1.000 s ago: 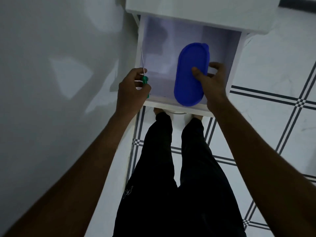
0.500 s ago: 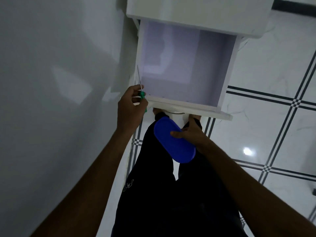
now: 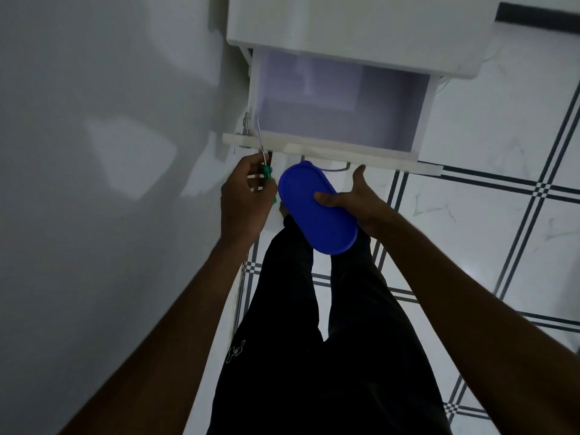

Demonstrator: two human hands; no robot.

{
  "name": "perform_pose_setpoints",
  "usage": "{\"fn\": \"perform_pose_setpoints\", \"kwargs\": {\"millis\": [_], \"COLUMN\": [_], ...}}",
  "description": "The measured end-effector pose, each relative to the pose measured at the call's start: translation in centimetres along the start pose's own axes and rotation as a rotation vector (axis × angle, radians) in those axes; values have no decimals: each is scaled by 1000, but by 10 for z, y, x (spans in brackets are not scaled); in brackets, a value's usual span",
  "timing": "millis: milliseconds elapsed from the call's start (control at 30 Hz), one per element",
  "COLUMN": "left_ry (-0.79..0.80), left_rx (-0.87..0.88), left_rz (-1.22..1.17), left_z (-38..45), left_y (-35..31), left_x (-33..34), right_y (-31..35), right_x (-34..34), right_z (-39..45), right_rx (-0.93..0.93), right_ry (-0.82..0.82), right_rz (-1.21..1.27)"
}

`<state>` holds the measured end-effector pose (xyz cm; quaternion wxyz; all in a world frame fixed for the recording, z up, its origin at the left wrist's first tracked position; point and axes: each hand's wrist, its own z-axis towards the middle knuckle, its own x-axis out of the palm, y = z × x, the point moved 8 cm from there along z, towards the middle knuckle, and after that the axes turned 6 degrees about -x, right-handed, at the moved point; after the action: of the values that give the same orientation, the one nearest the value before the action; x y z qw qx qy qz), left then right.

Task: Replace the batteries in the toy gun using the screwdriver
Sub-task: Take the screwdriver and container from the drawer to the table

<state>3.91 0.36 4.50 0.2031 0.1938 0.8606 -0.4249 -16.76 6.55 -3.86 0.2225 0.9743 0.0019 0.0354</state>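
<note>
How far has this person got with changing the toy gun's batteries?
Only gathering, it seems. The left hand grips a green-handled screwdriver; the right hand holds a blue oval container in front of the open drawer. No toy gun or batteries are visible, so unscrewing and swapping remain.

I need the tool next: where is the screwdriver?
In the head view, the screwdriver is gripped in the left hand, left of the blue container, its shaft pointing up across the open drawer's front edge.

A white drawer (image 3: 317,146) stands pulled open under a white cabinet top (image 3: 361,29), a grey wall (image 3: 94,152) left, white floor tiles (image 3: 486,152) with dark lines right
</note>
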Motion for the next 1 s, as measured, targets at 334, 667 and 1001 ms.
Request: {"fn": "perform_pose_setpoints", "kwargs": {"millis": [334,667,1001], "left_ry": [12,44,193], "left_rx": [22,25,165], "left_rz": [37,31,50], "left_z": [26,29,-22], "left_y": [-17,-22,-94], "left_x": [-4,-7,10], "right_y": [79,121,100], "right_x": [-24,-37,-88], "right_z": [33,40,-84], "right_rx": [-276,-319,-401], "right_ry": [-30,-48,-324], "right_rz": [-51,-52,244]}}
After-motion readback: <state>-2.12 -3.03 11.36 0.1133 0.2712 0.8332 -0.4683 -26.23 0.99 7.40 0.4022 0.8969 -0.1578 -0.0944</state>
